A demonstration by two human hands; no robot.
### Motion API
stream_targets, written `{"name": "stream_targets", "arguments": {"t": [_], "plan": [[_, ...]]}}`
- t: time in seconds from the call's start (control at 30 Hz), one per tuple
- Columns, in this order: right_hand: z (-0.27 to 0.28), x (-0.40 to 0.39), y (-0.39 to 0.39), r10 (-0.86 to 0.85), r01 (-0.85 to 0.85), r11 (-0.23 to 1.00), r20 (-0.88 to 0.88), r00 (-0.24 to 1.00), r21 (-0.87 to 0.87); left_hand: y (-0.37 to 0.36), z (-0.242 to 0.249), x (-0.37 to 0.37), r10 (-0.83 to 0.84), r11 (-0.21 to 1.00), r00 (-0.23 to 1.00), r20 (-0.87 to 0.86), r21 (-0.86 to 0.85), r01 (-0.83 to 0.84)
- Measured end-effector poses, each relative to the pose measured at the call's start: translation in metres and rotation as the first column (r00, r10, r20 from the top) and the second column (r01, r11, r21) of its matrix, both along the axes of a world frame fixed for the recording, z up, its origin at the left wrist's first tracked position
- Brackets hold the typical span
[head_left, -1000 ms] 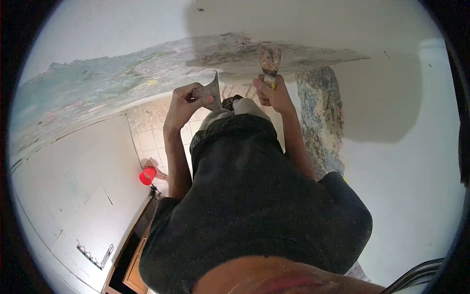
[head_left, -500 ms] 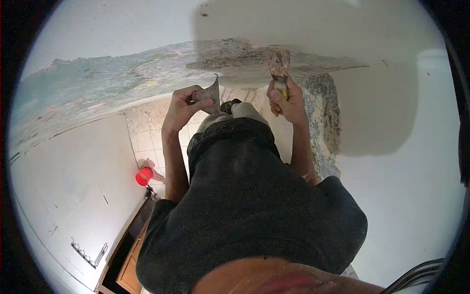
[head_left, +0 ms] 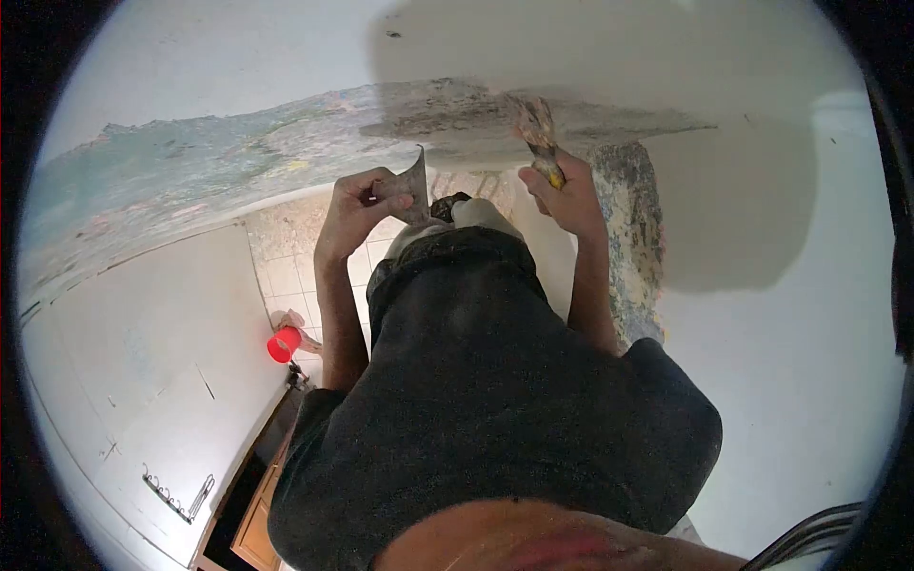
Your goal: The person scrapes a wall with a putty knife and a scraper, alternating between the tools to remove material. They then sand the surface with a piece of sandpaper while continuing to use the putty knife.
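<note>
My left hand [head_left: 357,211] is closed on a thin grey plate [head_left: 413,190] with a curved upper edge, pinched between thumb and fingers. My right hand [head_left: 574,195] grips a putty knife [head_left: 539,128] by its handle, which has some yellow on it. Smears cover the blade, which points up towards the wall and tilts a little left. Ahead of both hands, the wall carries a rough stripped band [head_left: 248,143] of grey-green with patches of pink and yellow. The putty knife's blade overlaps the shadowed part of that band in this view.
Another rough patch [head_left: 633,219] runs down the wall by my right forearm. Below lies a tiled floor [head_left: 279,271] with a red bucket [head_left: 284,344] near the left wall. A hook rack [head_left: 171,495] and a wooden door [head_left: 255,523] show at lower left.
The putty knife has turned in my right hand, from nearly upright to tilted left at the tip. My right hand has shifted slightly right; the left hand with its plate looks the same.
</note>
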State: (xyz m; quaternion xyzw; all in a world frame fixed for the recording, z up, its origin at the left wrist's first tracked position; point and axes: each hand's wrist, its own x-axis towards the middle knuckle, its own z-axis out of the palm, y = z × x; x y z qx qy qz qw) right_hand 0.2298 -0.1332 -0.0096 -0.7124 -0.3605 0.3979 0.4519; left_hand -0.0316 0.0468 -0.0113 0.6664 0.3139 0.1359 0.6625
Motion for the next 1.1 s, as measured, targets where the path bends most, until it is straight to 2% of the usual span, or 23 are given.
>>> {"name": "stream_targets", "arguments": {"t": [0.03, 0.1, 0.17, 0.33, 0.37, 0.47, 0.7, 0.8, 0.87, 1.03, 1.1], "plan": [[0.005, -0.001, 0.003, 0.002, -0.002, 1.000, 0.001, 1.000, 0.030, 0.000, 0.004, -0.001, 0.016, 0.999, 1.000, -0.022, 0.042, -0.015], [0.021, -0.008, 0.001, -0.004, 0.005, 0.997, -0.002, 1.000, 0.078, 0.003, 0.002, -0.002, 0.027, 1.000, 1.000, 0.008, 0.010, -0.027], [0.019, -0.007, -0.003, -0.027, 0.027, 1.000, -0.068, 0.997, -0.013, -0.001, -0.001, -0.002, 0.026, 0.999, 0.999, 0.030, -0.035, -0.025], [0.018, -0.012, 0.001, -0.023, 0.025, 0.998, -0.047, 0.999, 0.051, 0.001, -0.001, 0.002, 0.013, 0.998, 0.999, 0.038, -0.061, -0.010], [0.017, -0.012, 0.002, -0.028, 0.030, 0.999, -0.066, 0.997, 0.031, 0.001, -0.004, 0.005, 0.008, 0.994, 0.997, 0.074, -0.108, 0.000], [0.007, -0.010, -0.003, -0.010, 0.014, 0.997, -0.057, 0.998, 0.078, 0.001, 0.004, 0.009, -0.010, 0.998, 1.000, 0.010, -0.065, 0.010], [0.012, -0.011, 0.001, -0.001, 0.012, 0.991, -0.084, 0.997, 0.132, 0.007, -0.004, 0.007, 0.000, 0.996, 0.996, 0.090, -0.084, 0.007], [0.012, -0.009, 0.004, 0.025, -0.020, 0.996, -0.062, 0.998, 0.081, 0.000, -0.003, 0.005, 0.012, 0.994, 0.997, 0.073, -0.109, -0.004], [0.011, -0.005, 0.003, 0.017, -0.017, 1.000, -0.047, 0.999, 0.012, 0.001, -0.004, 0.007, -0.006, 0.998, 0.998, 0.067, -0.068, 0.010], [0.007, -0.003, 0.003, 0.077, -0.080, 0.991, 0.035, 0.996, 0.105, -0.003, -0.001, 0.011, -0.007, 0.991, 0.997, 0.076, -0.130, 0.017], [0.010, -0.002, 0.002, 0.055, -0.059, 0.995, 0.053, 0.997, 0.078, -0.004, -0.005, 0.011, -0.015, 0.994, 0.998, 0.058, -0.103, 0.021]]}}
